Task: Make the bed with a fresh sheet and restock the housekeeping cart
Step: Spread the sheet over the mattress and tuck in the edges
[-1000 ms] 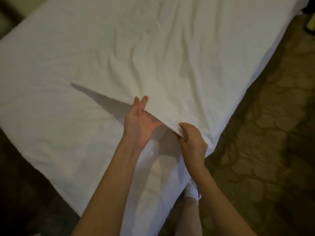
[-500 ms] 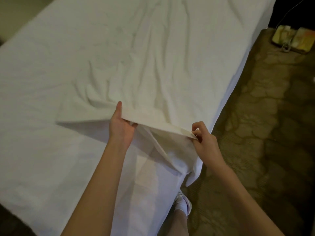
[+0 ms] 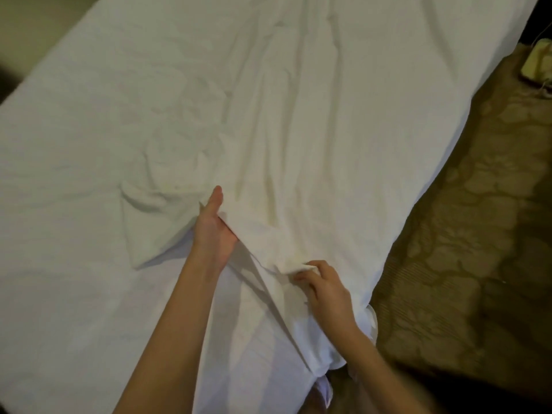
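Open flat sheet [image 3: 89,264] leftward — rumpled folds [image 3: 167,174] ahead.

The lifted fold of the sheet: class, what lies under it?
Under the sheet, the left hand slips its fingers in, thumb on top. More white fabric shows below; the right hand pinches the edge. Anything deeper is covered.
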`<state>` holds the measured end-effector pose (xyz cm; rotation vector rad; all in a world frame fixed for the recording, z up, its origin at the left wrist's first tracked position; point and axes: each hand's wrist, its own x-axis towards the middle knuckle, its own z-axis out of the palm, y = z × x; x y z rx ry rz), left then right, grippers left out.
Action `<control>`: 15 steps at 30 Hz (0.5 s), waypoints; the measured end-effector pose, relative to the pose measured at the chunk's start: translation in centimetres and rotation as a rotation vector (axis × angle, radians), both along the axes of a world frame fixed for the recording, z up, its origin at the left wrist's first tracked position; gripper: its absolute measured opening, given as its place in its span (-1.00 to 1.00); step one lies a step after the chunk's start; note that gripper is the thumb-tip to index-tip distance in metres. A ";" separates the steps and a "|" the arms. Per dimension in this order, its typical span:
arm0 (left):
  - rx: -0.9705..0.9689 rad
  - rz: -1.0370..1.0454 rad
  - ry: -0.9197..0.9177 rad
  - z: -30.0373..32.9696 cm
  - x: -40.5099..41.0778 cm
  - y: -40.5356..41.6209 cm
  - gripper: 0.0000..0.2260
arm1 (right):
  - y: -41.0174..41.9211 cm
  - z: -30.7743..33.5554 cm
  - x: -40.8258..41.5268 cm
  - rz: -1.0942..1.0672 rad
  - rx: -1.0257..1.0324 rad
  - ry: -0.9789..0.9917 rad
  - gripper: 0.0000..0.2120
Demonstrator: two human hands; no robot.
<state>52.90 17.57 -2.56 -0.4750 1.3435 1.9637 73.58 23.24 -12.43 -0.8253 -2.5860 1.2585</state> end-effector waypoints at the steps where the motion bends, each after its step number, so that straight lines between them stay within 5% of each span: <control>1: -0.005 0.021 0.012 -0.4 -0.1 -0.3 -0.65 | -0.3 -0.2 -0.1 0.013 -0.076 -0.008 -0.72; 8: -0.319 -0.163 0.395 -3.3 4.5 -4.3 -0.26 | -1.5 0.0 0.4 0.011 -0.132 0.035 -0.71; 15: -0.475 -0.303 0.523 -5.8 8.2 -7.2 -0.28 | -4.6 0.6 2.9 -0.020 -0.032 -0.041 -0.61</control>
